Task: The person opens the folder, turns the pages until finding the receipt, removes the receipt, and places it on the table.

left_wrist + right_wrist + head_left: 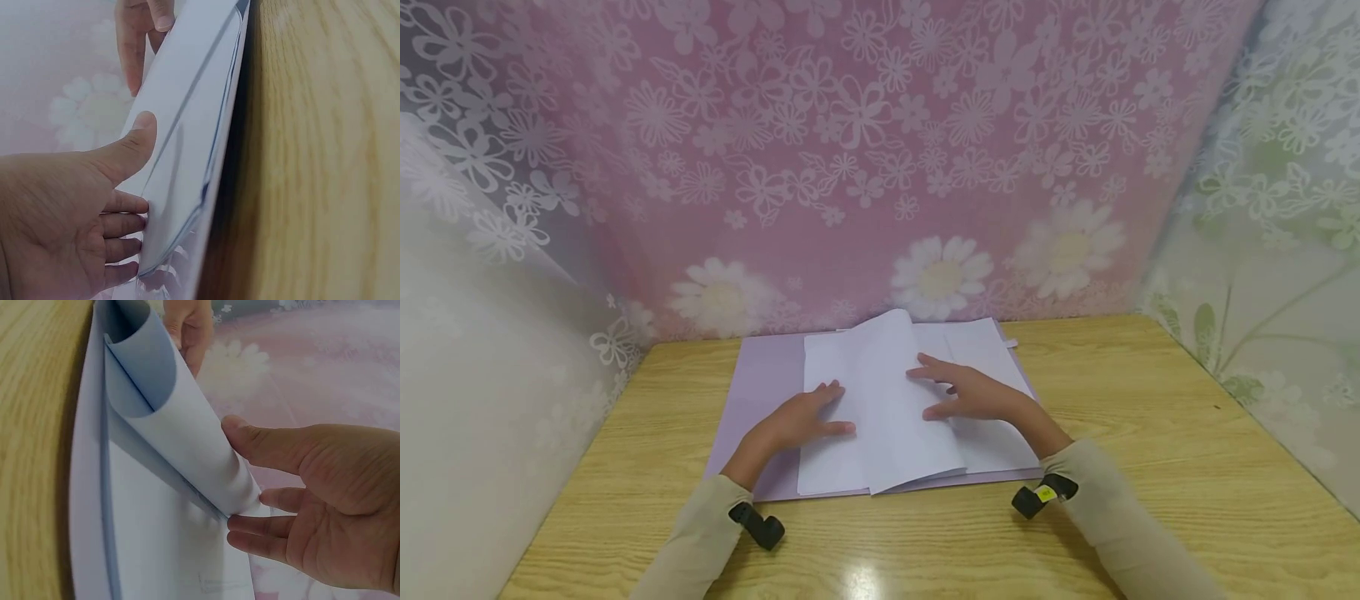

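Note:
A pale purple folder (767, 362) lies open on the table, with white sheets (1000, 446) on both sides. Along the middle, a white page (891, 408) bows up in a curve, its lower corner reaching the folder's front edge. My left hand (801, 419) rests on the left-hand sheets, thumb and fingers spread. From the right, my right hand (973, 396) touches the curved page with extended fingers; the right wrist view shows the thumb (250, 437) against the roll of paper. Clear plastic sleeve edges (169, 269) catch light beneath the left fingers.
The folder sits toward the back of a wood-grain table (895, 542), close to a pink flowered backdrop (850, 208). A small pale tab (1011, 343) sticks out at the folder's far right. Black wrist cameras (758, 525) are strapped over both beige sleeves.

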